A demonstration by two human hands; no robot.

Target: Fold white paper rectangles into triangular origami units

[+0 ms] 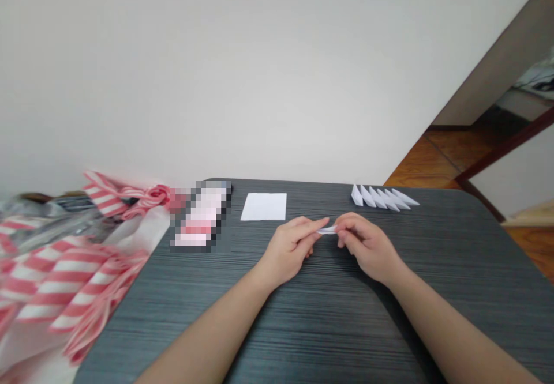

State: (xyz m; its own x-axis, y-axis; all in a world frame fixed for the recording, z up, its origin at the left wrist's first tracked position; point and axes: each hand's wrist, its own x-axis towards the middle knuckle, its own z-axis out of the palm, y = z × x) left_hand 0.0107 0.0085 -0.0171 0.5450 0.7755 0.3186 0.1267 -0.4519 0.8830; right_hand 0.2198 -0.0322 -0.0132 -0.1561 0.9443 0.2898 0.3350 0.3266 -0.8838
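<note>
A small folded piece of white paper [328,230] is stretched between my two hands, just above the dark table. My left hand [293,245] pinches its left end between thumb and fingers. At the other end, my right hand [366,244] grips the paper with fingertips and thumb. Much of the paper is hidden by the fingers. Beyond my left hand lies a flat white sheet of paper [264,207]. Past my right hand, several pointed folded white papers [383,198] lie in an overlapping row.
The dark wood-grain table [277,326] stands against a pale wall [268,72]. On its left side lies a blurred-out flat object [201,214], pink and white. Red-and-white striped bags [64,280] are heaped left of the table. A wooden floor [415,156] shows at the right.
</note>
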